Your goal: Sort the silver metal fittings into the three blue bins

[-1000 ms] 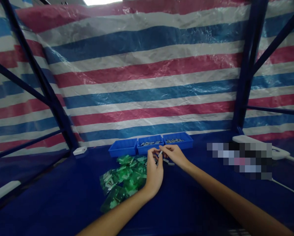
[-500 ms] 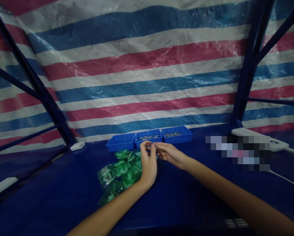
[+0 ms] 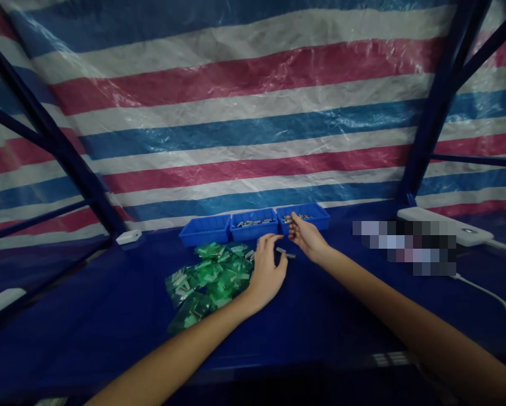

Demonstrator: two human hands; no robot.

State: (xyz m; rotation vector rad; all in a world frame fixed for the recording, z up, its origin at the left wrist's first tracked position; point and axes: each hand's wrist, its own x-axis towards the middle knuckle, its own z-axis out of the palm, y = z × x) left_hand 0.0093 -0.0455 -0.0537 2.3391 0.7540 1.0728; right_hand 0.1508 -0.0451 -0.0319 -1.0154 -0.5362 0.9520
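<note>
My left hand (image 3: 268,273) is held above the blue table, its thumb and fingers spread in a curve and nothing visible between them. Just past its thumb, small silvery metal pieces (image 3: 290,256) lie on the table. My right hand (image 3: 308,238) is in front of the right blue bin (image 3: 324,223), fingers curled and pinched together; whatever may be in them is too small to make out. Loose small metal parts are in that bin and in the middle blue bin (image 3: 253,232). Green plastic bags (image 3: 223,276) with small pieces inside lie left of my left hand.
A third blue bin (image 3: 206,234) stands at the left of the row. White devices sit on the left (image 3: 128,237) and right (image 3: 473,235) of the table (image 3: 329,321), with a cable (image 3: 496,296) at right. Blue frame posts and a striped sheet (image 3: 253,146) stand behind.
My hands were together and have separated. The right hand has moved up toward the right bin; the left has opened and shifted slightly right. Metal pieces now show on the table between them.
</note>
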